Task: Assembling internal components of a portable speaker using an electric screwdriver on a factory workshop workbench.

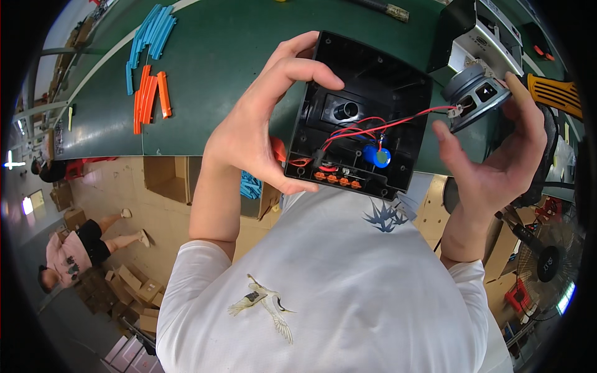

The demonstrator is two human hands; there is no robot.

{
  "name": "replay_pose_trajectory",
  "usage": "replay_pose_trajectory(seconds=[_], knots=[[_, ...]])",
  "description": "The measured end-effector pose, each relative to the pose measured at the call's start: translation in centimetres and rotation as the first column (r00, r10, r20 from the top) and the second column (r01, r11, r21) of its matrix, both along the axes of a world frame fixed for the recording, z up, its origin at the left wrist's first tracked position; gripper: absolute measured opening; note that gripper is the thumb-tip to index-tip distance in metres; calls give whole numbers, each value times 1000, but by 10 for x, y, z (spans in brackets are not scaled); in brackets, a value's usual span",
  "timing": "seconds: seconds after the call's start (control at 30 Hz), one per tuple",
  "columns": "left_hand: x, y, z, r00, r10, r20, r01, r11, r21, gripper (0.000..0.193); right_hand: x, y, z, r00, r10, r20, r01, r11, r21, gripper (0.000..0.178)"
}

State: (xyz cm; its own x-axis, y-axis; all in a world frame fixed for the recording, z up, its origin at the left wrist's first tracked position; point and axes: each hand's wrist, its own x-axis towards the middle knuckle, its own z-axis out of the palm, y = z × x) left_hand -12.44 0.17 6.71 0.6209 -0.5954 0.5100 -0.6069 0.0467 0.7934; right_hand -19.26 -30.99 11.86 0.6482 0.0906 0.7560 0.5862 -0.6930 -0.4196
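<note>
My left hand [261, 112] grips a black plastic housing [354, 68] by its left side, fingers along the far edge and thumb at the near corner. The housing's hollow inside faces up. In it sit a blue cylindrical part [377, 156], a row of orange terminals [337, 180] and some wiring. Red and black wires [410, 118] run from the housing to a small round speaker [482, 96] at the right. My right hand [497, 149] holds that speaker by its rim, fingertips on the far side, thumb apart from it. The speaker is tilted, its magnet toward the housing.
On the green table [205, 74] lie blue strips [152, 31] and orange strips [149, 96]. A silver-and-black machine [479, 37] stands far right, near a yellow-handled tool [553, 94]. A fan [547, 264] is at the right; cardboard boxes [168, 177] stand below the table. Another person [78, 248] is at the left.
</note>
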Motion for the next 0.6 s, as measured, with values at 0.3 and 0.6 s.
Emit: replay_pose_trajectory(seconds=[0.3, 0.6], knots=[[-6, -2, 13, 993, 59, -103, -54, 997, 59, 95, 2, 8, -1, 994, -82, -70, 86, 995, 51, 83], [-2, 5, 21, 992, -30, 124, 2, 975, 222, 112, 3, 6, -5, 995, -77, -58, 80, 995, 55, 85]])
